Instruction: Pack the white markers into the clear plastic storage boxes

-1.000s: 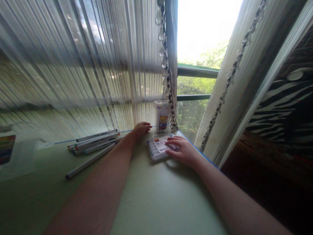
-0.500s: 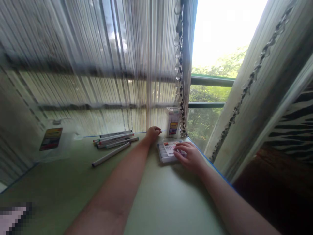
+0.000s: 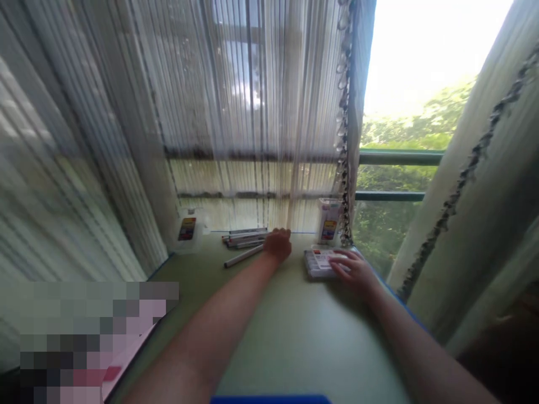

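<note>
My left hand point(image 3: 278, 244) is at the right end of a loose pile of markers point(image 3: 246, 238). Its fingers are curled and turned away from me, so anything inside them is hidden. One marker point(image 3: 243, 256) lies apart on the near side of the pile, its far end close to that hand. My right hand point(image 3: 356, 272) rests with fingers spread on a flat clear plastic case point(image 3: 315, 268) with a white label. Behind the case stands an upright clear container point(image 3: 329, 223) with a dark and yellow label.
An open-looking clear plastic box point(image 3: 187, 233) stands at the table's back left. Sheer curtains point(image 3: 252, 123) hang along the back edge, and a beaded trim hangs beside the upright container. A pixelated pink object point(image 3: 135, 342) is at lower left. The green tabletop point(image 3: 303, 336) has a blue edge.
The view has swung left, so everything sits farther right. My left hand has moved from beside the upright container toward the markers. My right hand stays on the flat case.
</note>
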Demonstrator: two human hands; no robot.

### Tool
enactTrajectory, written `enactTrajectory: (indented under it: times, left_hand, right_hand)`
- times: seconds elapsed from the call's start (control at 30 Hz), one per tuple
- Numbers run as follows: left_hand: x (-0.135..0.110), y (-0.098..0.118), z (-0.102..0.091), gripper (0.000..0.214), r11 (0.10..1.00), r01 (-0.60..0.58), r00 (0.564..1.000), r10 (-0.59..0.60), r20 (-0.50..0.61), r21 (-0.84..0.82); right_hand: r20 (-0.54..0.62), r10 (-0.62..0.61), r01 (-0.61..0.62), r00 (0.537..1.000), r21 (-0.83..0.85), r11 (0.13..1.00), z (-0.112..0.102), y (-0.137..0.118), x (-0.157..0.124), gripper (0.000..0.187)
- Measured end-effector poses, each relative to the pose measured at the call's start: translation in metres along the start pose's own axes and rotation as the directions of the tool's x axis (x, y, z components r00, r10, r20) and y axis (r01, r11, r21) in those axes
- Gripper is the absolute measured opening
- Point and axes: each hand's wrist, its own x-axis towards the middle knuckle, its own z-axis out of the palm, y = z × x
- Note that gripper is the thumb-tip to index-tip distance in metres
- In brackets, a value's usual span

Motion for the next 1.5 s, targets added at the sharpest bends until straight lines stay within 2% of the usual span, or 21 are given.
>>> enactTrajectory:
  times: [0.17, 0.3, 0.37, 0.53, 0.67, 0.9, 0.97, 1.13, 1.2, 1.37, 1.5]
  left_hand:
    - [-0.053, -0.028, -0.031, 0.033, 0.976, 0.112, 0.994, -0.11, -0.024, 0.187]
    - [-0.074, -0.047, -0.033, 0.05, 0.931, 0.269, 0.961, -0.241, -0.138, 0.246]
    - [-0.076, -0.05, -0.031, 0.048, 0.917, 0.302, 0.952, -0.278, -0.126, 0.261]
    - [-0.071, -0.049, -0.031, 0.029, 0.953, 0.176, 0.984, -0.178, -0.013, 0.247]
    - [-0.07, -0.048, -0.032, 0.027, 0.979, 0.067, 0.995, -0.08, 0.063, 0.194]
    - [-0.073, -0.047, -0.035, 0.03, 0.986, -0.075, 0.993, 0.059, 0.107, 0.151]
    - [-0.075, -0.047, -0.036, 0.031, 0.981, -0.121, 0.987, 0.104, 0.119, 0.15]
    - [-0.08, -0.046, -0.039, 0.031, 0.969, -0.198, 0.968, 0.17, 0.184, 0.147]
    - [-0.081, -0.046, -0.039, 0.03, 0.968, -0.203, 0.964, 0.172, 0.203, 0.146]
    - [-0.08, -0.048, -0.037, 0.029, 0.968, -0.199, 0.965, 0.167, 0.201, 0.153]
    - [-0.081, -0.044, -0.039, 0.024, 0.964, -0.209, 0.965, 0.176, 0.195, 0.163]
  right_hand:
    - [-0.019, 0.01, -0.01, 1.0, 0.007, 1.0, 0.004, 0.009, -0.005, 0.035]
    - [-0.044, 0.046, -0.047, 0.998, -0.019, 0.999, 0.001, 0.016, -0.006, 0.038]
    - [-0.073, 0.079, -0.081, 0.994, -0.03, 0.996, -0.002, 0.017, -0.006, 0.039]
    - [-0.06, 0.086, -0.091, 0.995, -0.095, 0.991, -0.01, 0.013, -0.007, 0.033]
    - [-0.067, 0.073, -0.081, 0.995, -0.133, 0.988, -0.018, 0.006, -0.008, 0.031]
    - [-0.28, 0.029, -0.09, 0.959, -0.205, 0.975, -0.034, 0.008, -0.007, 0.033]
    - [-0.259, 0.032, -0.088, 0.965, -0.208, 0.974, -0.033, 0.006, -0.008, 0.033]
    - [-0.033, 0.091, -0.095, 0.995, -0.135, 0.986, -0.021, -0.002, -0.01, 0.038]
    - [0.003, 0.112, -0.111, 0.994, -0.114, 0.987, -0.018, -0.003, -0.01, 0.04]
    - [-0.029, 0.108, -0.111, 0.994, -0.099, 0.989, -0.018, 0.003, -0.01, 0.041]
    - [-0.074, 0.046, -0.055, 0.996, -0.127, 0.99, -0.02, 0.007, -0.013, 0.037]
